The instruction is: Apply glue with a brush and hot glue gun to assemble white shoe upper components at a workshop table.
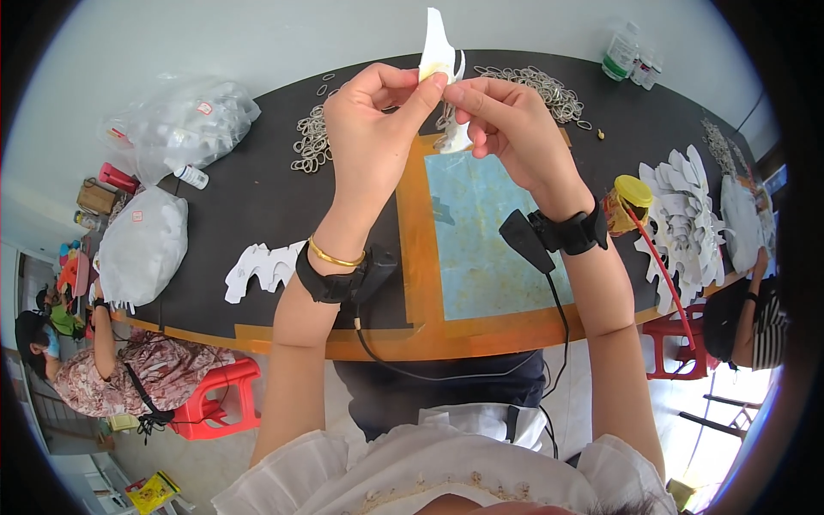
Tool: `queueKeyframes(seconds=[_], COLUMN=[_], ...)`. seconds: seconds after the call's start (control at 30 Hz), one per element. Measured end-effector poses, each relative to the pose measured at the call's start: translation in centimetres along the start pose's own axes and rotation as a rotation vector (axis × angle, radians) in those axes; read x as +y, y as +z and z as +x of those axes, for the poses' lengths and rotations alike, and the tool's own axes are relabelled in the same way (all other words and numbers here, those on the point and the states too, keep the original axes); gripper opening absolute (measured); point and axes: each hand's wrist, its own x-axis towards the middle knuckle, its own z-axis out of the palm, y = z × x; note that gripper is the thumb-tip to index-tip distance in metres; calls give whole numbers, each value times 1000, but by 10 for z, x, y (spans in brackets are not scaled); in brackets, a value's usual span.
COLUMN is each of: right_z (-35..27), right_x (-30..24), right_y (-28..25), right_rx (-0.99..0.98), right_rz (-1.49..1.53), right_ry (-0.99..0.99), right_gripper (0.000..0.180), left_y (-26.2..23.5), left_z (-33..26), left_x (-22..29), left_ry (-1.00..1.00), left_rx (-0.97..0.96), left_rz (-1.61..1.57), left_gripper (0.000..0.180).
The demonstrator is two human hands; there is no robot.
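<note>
Two hands, left hand and right hand, on one white paper cutout.

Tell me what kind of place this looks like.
Probably a small craft or assembly workshop: a long dark worktable carries heaps of metal rings and stacks of white cut-out pieces, and both hands hold one such white piece.

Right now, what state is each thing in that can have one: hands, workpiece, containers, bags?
Left hand: raised, pinching the white cut-out piece.
Right hand: raised, pinching the same piece.
White cut-out piece: held upright above the table.
Yellow-lidded jar: lid on.
Clear plastic bags: lying on the table, full.
Metal rings: loose, heaped.
</note>
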Motion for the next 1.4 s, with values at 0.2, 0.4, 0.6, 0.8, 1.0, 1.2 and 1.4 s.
queueKeyframes(seconds=[0.2,0.4,0.6,0.8,1.0,1.2,1.4], right_z=[2,0,3,2,2,3,0], right_x=[3,-2,-2,-8,-2,2,-11], right_y=[-1,1,-4,-10,0,0,-6], right_rx=[-26,55,55,18,45,46,-30], right_rz=[45,-100,-146,-85,-86,-65,-130], right_ry=[12,-86,-97,-31,-38,-67,-43], right_gripper=[21,21,22,26,23,21,20], left_y=[0,-8,-11,-10,-4,-3,-12], left_z=[4,8,11,8,5,4,9], left_x=[-3,-5,-14,-5,-4,-7,-2], left_ry=[-60,-153,-195,-196,-116,-104,-282], left_rx=[-42,-158,-192,-126,-52,-75,-189], left_rz=[-26,-38,-133,-116,-46,-15,-164], left_gripper=[18,16,14,18,19,17,17])
